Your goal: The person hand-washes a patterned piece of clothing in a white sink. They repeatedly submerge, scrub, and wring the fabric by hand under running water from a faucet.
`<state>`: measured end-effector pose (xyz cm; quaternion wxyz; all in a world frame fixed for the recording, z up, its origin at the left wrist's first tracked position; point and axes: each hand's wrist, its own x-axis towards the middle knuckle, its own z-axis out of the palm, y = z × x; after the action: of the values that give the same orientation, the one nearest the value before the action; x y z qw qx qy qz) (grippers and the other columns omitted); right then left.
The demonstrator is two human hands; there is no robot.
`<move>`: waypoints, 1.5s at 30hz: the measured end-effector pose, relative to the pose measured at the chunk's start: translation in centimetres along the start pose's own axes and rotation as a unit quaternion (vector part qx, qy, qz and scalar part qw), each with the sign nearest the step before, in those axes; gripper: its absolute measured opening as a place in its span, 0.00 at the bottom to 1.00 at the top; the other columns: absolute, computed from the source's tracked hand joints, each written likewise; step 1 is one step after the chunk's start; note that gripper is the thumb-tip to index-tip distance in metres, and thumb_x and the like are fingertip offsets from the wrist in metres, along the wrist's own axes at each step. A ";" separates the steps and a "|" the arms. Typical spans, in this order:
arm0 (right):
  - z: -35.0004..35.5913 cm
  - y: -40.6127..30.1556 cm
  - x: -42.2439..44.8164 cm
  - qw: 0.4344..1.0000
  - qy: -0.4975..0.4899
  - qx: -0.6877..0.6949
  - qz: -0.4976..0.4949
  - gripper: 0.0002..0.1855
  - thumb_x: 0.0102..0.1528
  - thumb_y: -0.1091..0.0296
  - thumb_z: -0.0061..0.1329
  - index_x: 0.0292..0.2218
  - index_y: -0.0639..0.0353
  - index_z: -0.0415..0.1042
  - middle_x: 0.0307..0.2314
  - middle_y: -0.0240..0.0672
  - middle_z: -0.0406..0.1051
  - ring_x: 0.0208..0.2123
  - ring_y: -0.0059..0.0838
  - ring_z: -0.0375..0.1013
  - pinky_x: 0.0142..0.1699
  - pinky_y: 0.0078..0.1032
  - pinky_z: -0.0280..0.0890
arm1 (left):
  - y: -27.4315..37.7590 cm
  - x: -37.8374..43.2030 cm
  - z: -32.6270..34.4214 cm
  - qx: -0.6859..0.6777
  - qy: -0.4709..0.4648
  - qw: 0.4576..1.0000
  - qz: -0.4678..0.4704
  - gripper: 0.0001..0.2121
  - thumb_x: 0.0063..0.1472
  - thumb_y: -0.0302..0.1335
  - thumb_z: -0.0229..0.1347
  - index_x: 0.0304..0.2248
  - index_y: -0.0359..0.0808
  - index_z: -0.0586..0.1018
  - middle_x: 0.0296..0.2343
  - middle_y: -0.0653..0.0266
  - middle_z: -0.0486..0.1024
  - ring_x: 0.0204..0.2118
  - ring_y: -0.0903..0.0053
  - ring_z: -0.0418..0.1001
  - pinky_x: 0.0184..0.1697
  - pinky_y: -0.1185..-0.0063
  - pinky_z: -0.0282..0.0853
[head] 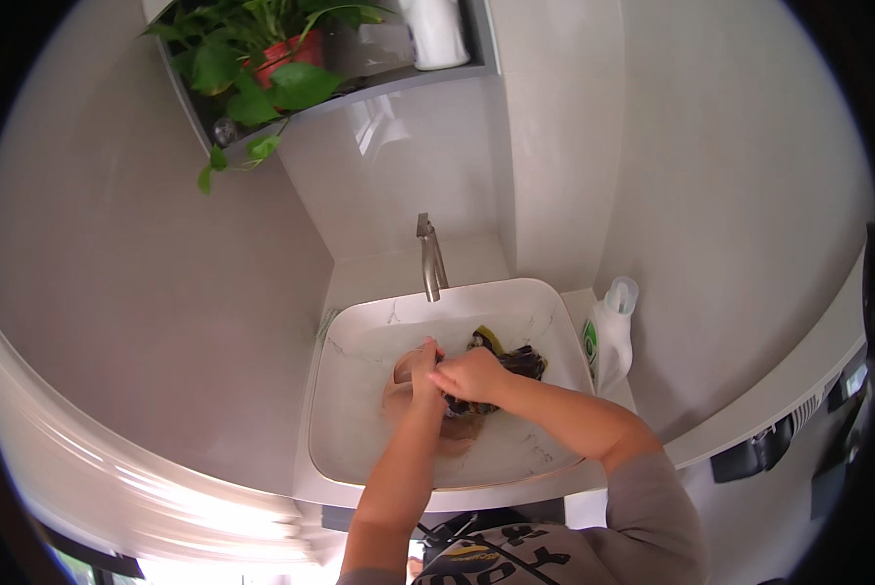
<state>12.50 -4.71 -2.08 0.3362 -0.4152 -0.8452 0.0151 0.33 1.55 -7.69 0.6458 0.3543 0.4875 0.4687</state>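
My left hand (428, 367) and my right hand (474, 374) meet over a white, marble-veined washbasin (357, 322) holding water. A dark patterned cloth (521, 361) with a yellow-green edge trails out from under my right hand, which is closed on it. More of that cloth shows below the two hands, where they press together. The left fingers look wrapped around a bunched part of it, mostly hidden by the right hand. A beige cloth garment (397, 387) lies in the water under and beside my left hand.
A metal faucet (431, 259) rises behind the basin. On the counter to the right stands a white detergent bottle (614, 344) with a clear cap. Above, a wall shelf (401, 82) holds a trailing plant in a red pot (291, 57) and a white container (437, 36).
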 end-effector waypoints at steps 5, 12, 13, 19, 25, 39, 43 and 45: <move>-0.2 2.5 1.5 0.978 0.030 -0.144 0.145 0.20 0.55 0.55 0.38 0.17 0.52 0.70 0.14 0.34 0.69 0.17 0.36 0.70 0.20 0.34 0.62 | 0.3 -2.2 2.1 -0.154 -0.076 0.975 -0.139 0.22 0.59 0.45 0.46 0.44 0.36 0.68 0.38 0.61 0.71 0.42 0.70 0.69 0.44 0.69 0.65; -0.7 0.3 0.9 0.988 0.007 -0.102 0.114 0.21 0.56 0.50 0.36 0.21 0.51 0.72 0.16 0.34 0.71 0.19 0.38 0.71 0.22 0.34 0.63 | 1.7 -3.3 2.6 -0.112 -0.091 0.973 -0.179 0.21 0.60 0.46 0.44 0.45 0.39 0.69 0.42 0.64 0.71 0.44 0.69 0.68 0.47 0.69 0.64; -1.1 0.8 1.4 0.988 0.013 -0.086 0.131 0.21 0.56 0.50 0.36 0.22 0.51 0.73 0.17 0.33 0.71 0.20 0.39 0.71 0.22 0.35 0.63 | 1.9 -3.3 2.6 -0.122 -0.097 0.973 -0.169 0.22 0.60 0.46 0.44 0.45 0.39 0.69 0.43 0.63 0.70 0.45 0.69 0.67 0.48 0.70 0.63; -4.2 2.5 0.3 0.946 -0.136 0.225 0.190 0.22 0.55 0.47 0.40 0.32 0.60 0.73 0.25 0.43 0.71 0.29 0.42 0.70 0.35 0.30 0.63 | 5.6 -5.0 2.5 -0.175 -0.071 0.982 -0.027 0.20 0.59 0.51 0.44 0.21 0.43 0.65 0.22 0.69 0.66 0.25 0.78 0.65 0.30 0.77 0.62; -8.0 -1.5 1.1 0.975 0.091 0.161 0.120 0.13 0.54 0.60 0.45 0.30 0.63 0.70 0.26 0.43 0.69 0.29 0.41 0.67 0.34 0.31 0.61 | 6.3 -5.8 1.8 -0.080 -0.132 0.964 0.218 0.22 0.58 0.53 0.44 0.24 0.40 0.65 0.23 0.72 0.65 0.26 0.82 0.64 0.32 0.82 0.62; -2.7 3.4 -2.0 0.886 0.135 0.315 0.311 0.19 0.56 0.57 0.42 0.25 0.66 0.69 0.16 0.36 0.65 0.20 0.26 0.62 0.28 0.26 0.59 | 2.5 -3.7 3.0 0.048 -0.114 0.965 0.229 0.14 0.65 0.33 0.40 0.35 0.31 0.72 0.30 0.65 0.71 0.31 0.81 0.68 0.37 0.82 0.65; -2.5 1.5 -1.7 0.930 0.109 0.161 0.310 0.27 0.56 0.46 0.37 0.19 0.62 0.69 0.15 0.43 0.67 0.19 0.41 0.67 0.28 0.33 0.61 | 1.9 -3.9 2.9 -0.023 -0.099 0.993 0.055 0.17 0.63 0.41 0.44 0.37 0.35 0.73 0.32 0.63 0.71 0.34 0.78 0.69 0.38 0.80 0.66; -2.3 -0.7 -1.5 0.963 0.070 0.104 0.238 0.27 0.56 0.45 0.36 0.19 0.59 0.70 0.16 0.43 0.68 0.21 0.45 0.69 0.28 0.35 0.62 | 2.8 -5.4 4.4 -0.012 -0.005 0.996 -0.084 0.19 0.62 0.45 0.44 0.39 0.36 0.72 0.33 0.62 0.72 0.34 0.77 0.69 0.39 0.80 0.66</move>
<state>13.96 -6.78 -0.93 0.4226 -0.5668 -0.6903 0.1539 3.41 -2.68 -2.31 0.6893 0.3067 0.5067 0.4172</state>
